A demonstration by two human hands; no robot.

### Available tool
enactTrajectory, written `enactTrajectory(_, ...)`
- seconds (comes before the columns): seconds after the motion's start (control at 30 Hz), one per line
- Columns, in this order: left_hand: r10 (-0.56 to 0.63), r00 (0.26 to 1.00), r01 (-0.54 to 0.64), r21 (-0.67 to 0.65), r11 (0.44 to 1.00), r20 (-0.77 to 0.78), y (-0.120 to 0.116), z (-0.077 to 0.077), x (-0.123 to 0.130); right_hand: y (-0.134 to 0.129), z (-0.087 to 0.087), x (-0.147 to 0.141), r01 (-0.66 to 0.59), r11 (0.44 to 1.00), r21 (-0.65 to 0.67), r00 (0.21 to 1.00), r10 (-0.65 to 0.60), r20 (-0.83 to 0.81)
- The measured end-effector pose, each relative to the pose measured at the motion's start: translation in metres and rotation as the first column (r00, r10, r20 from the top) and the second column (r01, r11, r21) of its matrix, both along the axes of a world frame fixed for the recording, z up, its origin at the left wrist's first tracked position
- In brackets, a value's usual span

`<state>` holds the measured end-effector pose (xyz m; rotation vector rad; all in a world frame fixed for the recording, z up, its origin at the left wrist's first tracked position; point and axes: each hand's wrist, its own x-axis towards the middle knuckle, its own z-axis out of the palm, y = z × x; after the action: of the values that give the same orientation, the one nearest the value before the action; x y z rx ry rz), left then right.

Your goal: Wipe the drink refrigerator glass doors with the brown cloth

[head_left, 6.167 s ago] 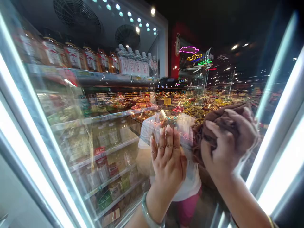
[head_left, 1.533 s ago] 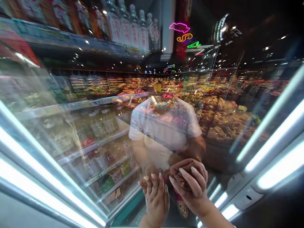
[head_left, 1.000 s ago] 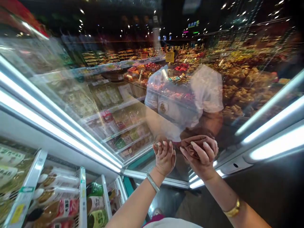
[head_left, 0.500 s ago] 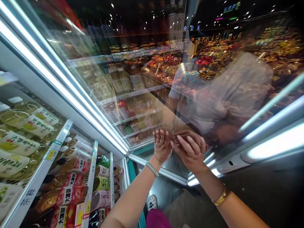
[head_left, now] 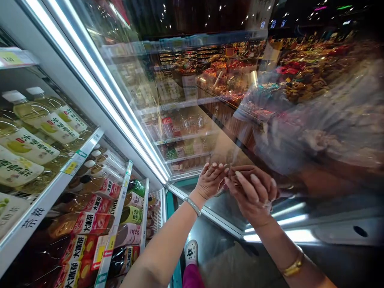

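Observation:
My left hand is at the glass door, its bent fingers slightly apart and resting at the pane, with nothing visible in them. Close to its right, my right hand has curved, spread fingers against the same glass. A brown, hand-like shape shows just beyond those fingers and looks like a reflection. A pale bracelet circles my left wrist, and a gold-coloured one circles my right.
To the left, cooler shelves hold pale bottles and red-labelled bottles. Bright light strips run along the cooler frame. Reflected or see-through goods fill the glass. My shoe stands on the dark floor.
The view has shifted, and the shelves and door appear further right. My right hand has moved rightward and slightly down in the picture, and the gap between my hands looks a little wider.

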<state>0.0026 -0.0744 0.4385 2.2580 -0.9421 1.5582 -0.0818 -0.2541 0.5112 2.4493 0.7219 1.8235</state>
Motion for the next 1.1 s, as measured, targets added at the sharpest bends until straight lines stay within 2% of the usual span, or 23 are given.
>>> enactTrajectory(0.1,0.007,1.0,-0.007,-0.011,1.0,0.005,0.009,-0.012,0.005,-0.009,-0.032,-0.004,-0.098,0.991,-0.094,0.987,0.085,-0.137)
enactTrajectory(0.2,0.008,1.0,-0.008,-0.022,1.0,0.013,0.021,-0.022,0.009,-0.032,-0.059,-0.014,-0.152,0.986,-0.071,0.959,0.13,-0.251)
enactTrajectory(0.27,0.0,1.0,0.001,-0.018,1.0,0.014,0.028,-0.027,0.012,-0.034,-0.062,-0.011,-0.137,0.99,-0.014,0.977,0.133,-0.169)
enactTrajectory(0.3,-0.006,1.0,0.006,-0.014,1.0,0.012,0.031,-0.029,0.014,-0.028,-0.059,-0.005,-0.115,0.993,0.027,0.991,0.116,-0.06)
enactTrajectory(0.37,-0.018,1.0,0.018,-0.005,1.0,0.0,0.034,-0.033,0.016,-0.005,-0.051,0.01,-0.074,0.993,0.093,0.983,0.057,0.172)
enactTrajectory(0.4,-0.025,1.0,0.025,-0.002,1.0,-0.007,0.035,-0.035,0.017,0.009,-0.048,0.018,-0.067,0.992,0.103,0.975,0.044,0.216)
enactTrajectory(0.47,-0.037,0.999,0.036,-0.005,0.999,-0.017,0.039,-0.038,0.018,0.035,-0.048,0.029,-0.027,0.999,0.038,0.993,0.022,0.113)
enactTrajectory(0.53,-0.035,0.999,0.035,-0.027,0.999,-0.022,0.045,-0.04,0.019,0.047,-0.059,0.028,-0.02,0.999,-0.028,1.0,0.019,-0.024)
enactTrajectory(0.6,-0.025,0.999,0.023,-0.048,0.999,-0.023,0.054,-0.042,0.02,0.042,-0.077,0.018,-0.081,0.996,-0.037,0.989,0.075,-0.125)
enactTrajectory(0.7,-0.009,1.0,0.008,-0.046,0.999,-0.025,0.07,-0.047,0.025,0.023,-0.1,0.001,-0.193,0.981,0.019,0.945,0.191,-0.265)
enactTrajectory(0.8,0.0,1.0,-0.001,-0.047,0.999,-0.021,0.082,-0.053,0.032,0.026,-0.099,0.004,-0.142,0.988,0.068,0.973,0.152,-0.175)
enactTrajectory(0.9,-0.009,1.0,0.009,-0.041,0.999,-0.009,0.09,-0.059,0.039,0.058,-0.089,0.025,-0.076,0.996,0.048,0.996,0.079,-0.05)
enactTrajectory(1.0,-0.021,0.999,0.021,-0.02,1.0,-0.035,0.094,-0.067,0.042,0.085,-0.093,0.039,-0.074,0.996,-0.044,0.993,0.069,-0.093)
enactTrajectory(1.1,0.003,0.997,-0.005,-0.023,1.0,-0.077,0.1,-0.075,0.043,0.078,-0.11,0.033,-0.149,0.985,-0.092,0.969,0.127,-0.211)
